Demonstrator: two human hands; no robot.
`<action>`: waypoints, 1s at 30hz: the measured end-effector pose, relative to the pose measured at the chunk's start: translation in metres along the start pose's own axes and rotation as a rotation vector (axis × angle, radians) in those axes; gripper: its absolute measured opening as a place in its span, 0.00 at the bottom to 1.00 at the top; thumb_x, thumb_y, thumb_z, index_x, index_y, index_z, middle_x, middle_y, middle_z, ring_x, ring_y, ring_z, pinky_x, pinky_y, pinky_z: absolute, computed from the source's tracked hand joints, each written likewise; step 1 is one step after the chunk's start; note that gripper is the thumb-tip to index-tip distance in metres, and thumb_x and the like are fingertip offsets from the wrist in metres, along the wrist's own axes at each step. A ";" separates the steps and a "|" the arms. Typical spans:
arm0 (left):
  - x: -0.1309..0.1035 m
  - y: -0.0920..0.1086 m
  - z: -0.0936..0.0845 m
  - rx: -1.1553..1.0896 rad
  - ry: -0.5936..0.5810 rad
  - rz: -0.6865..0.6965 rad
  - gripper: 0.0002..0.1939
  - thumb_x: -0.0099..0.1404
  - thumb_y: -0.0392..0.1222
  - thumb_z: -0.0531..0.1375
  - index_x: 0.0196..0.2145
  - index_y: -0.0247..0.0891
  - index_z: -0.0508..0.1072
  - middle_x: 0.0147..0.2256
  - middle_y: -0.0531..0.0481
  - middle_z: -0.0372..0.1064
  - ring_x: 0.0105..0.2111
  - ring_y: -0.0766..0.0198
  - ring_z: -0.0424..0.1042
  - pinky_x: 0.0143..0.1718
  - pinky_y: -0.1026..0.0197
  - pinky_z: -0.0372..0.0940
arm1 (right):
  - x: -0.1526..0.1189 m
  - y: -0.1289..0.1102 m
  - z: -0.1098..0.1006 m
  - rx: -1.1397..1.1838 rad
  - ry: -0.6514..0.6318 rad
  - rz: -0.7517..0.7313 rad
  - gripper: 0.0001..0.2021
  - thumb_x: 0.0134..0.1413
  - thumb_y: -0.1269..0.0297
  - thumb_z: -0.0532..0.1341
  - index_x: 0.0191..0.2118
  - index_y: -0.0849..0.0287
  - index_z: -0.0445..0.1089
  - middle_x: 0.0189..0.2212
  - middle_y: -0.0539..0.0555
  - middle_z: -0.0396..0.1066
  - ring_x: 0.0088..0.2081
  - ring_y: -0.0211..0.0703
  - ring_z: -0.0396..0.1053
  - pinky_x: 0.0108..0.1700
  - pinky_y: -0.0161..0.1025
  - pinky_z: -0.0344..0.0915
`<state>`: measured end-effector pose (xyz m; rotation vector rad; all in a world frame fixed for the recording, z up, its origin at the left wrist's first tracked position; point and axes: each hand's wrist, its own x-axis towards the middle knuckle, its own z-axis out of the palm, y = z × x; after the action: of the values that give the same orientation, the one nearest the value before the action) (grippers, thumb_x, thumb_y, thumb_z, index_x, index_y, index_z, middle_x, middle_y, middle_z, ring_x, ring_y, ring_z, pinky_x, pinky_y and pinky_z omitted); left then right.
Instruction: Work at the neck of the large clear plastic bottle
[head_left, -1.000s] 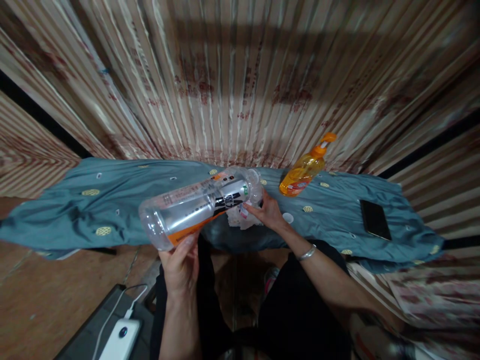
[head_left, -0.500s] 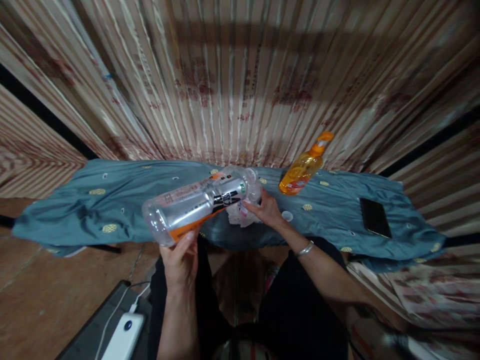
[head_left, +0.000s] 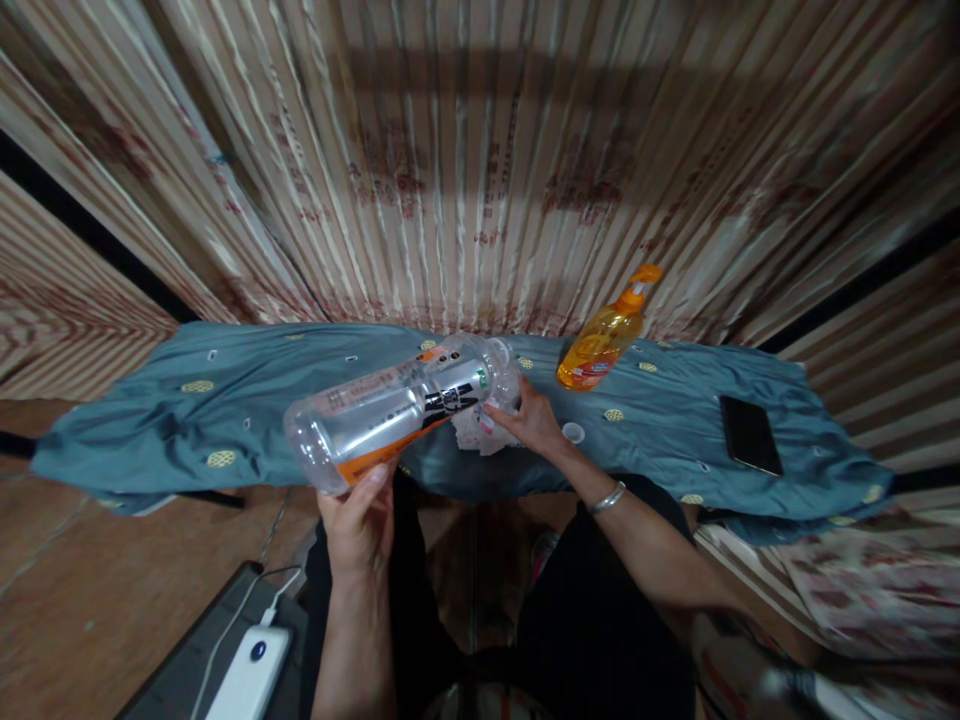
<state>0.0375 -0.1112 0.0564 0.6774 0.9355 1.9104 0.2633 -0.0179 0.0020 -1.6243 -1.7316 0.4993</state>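
Note:
A large clear plastic bottle [head_left: 375, 420] with a silver, black and orange label lies tilted across my view, its neck up and to the right. My left hand [head_left: 360, 520] grips it from below near its base, thumb along the side. At the shoulder, my right hand [head_left: 531, 415] is closed around the bottle near its open-looking neck; some fingers are hidden behind it. Below the right thumb, a crumpled whitish tissue or wrapper [head_left: 480, 435] with pink marks shows. A small white cap [head_left: 574, 432] lies on the cloth beside my right wrist.
The narrow table bears a teal cloth [head_left: 255, 385]. An orange pump bottle [head_left: 600, 350] of yellow liquid stands behind the cap, and a dark flat tablet-like object [head_left: 750, 435] lies at right. At lower left, a white power bank [head_left: 251, 675] has a cable plugged in. Striped curtains hang behind.
Almost nothing differs. Both hands keep the bottle in nearly the same tilted pose, and the view has shifted very slightly.

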 end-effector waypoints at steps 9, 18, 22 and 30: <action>0.001 -0.001 0.001 -0.016 0.005 0.036 0.28 0.41 0.40 0.75 0.43 0.43 0.80 0.34 0.49 0.79 0.39 0.55 0.79 0.44 0.55 0.74 | 0.000 0.004 0.003 -0.017 0.008 0.002 0.28 0.51 0.53 0.70 0.56 0.57 0.68 0.44 0.57 0.80 0.45 0.52 0.78 0.47 0.42 0.72; 0.001 0.001 0.003 -0.014 -0.009 0.047 0.22 0.41 0.40 0.75 0.38 0.42 0.80 0.32 0.51 0.79 0.37 0.58 0.78 0.45 0.54 0.74 | 0.000 0.000 0.000 -0.018 -0.015 0.032 0.29 0.51 0.54 0.71 0.57 0.56 0.67 0.45 0.58 0.80 0.45 0.53 0.78 0.48 0.44 0.72; 0.001 0.000 0.003 -0.027 -0.009 0.042 0.21 0.41 0.39 0.75 0.37 0.42 0.81 0.31 0.51 0.78 0.36 0.59 0.78 0.44 0.56 0.74 | 0.000 0.000 0.000 -0.015 -0.014 0.038 0.28 0.51 0.53 0.70 0.56 0.56 0.67 0.44 0.57 0.80 0.45 0.53 0.78 0.47 0.45 0.73; 0.000 0.003 0.005 -0.042 -0.015 0.045 0.23 0.41 0.39 0.76 0.39 0.42 0.81 0.32 0.50 0.79 0.36 0.59 0.79 0.44 0.56 0.74 | -0.001 0.001 0.001 -0.009 -0.004 0.018 0.28 0.51 0.53 0.70 0.56 0.57 0.67 0.44 0.58 0.80 0.45 0.54 0.78 0.47 0.45 0.72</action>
<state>0.0404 -0.1104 0.0617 0.6923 0.8750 1.9560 0.2632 -0.0182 0.0007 -1.6476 -1.7253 0.5043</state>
